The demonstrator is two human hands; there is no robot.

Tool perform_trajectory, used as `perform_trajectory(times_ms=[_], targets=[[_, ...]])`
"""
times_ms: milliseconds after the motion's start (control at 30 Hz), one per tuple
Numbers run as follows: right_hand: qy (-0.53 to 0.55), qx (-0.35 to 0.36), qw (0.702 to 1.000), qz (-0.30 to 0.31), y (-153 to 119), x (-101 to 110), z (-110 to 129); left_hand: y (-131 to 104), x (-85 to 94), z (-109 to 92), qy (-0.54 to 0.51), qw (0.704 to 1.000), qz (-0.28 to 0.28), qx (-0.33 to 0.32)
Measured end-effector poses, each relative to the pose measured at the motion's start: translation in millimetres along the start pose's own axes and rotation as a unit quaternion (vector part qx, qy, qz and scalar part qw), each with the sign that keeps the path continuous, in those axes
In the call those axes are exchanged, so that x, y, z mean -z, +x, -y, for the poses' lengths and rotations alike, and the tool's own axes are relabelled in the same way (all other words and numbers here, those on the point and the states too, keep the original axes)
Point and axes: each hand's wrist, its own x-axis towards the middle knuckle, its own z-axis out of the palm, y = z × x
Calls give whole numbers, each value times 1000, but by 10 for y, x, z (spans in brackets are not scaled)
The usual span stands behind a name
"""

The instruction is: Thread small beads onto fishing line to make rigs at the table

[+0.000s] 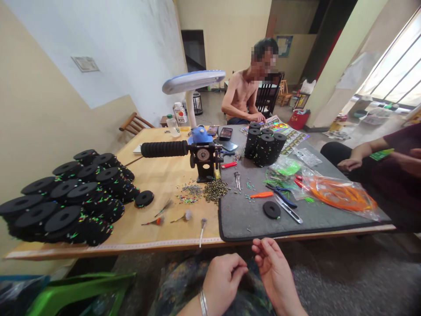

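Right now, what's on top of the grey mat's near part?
Mainly a black disc, utility knife, pliers, orange tool and a clear bag of orange strands. The grey mat directly under the disc and tools is covered; can't see it.

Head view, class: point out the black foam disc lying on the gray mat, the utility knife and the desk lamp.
Black foam disc (271, 214): head view, ring just below its hole.
Utility knife (288, 210): head view, middle of its body.
Desk lamp (190, 107): head view, its upright stem.
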Motion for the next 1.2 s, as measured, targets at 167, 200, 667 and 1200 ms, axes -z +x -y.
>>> perform_trajectory(times_ms=[167,200,667,1200], targets=[[5,-9,1000,-9,2,11,4,-1,-3,9,18,1000,-1,-10],[6,-9,1000,-10,3,12,2,-1,-6,15,21,1000,-4,-12],[-18,9,999,27,36,21,-34,3,-11,54,68,997,-10,-29],[-88,16,995,40,15,-1,-87,-98,213,-25,107,982,-89,-127]])
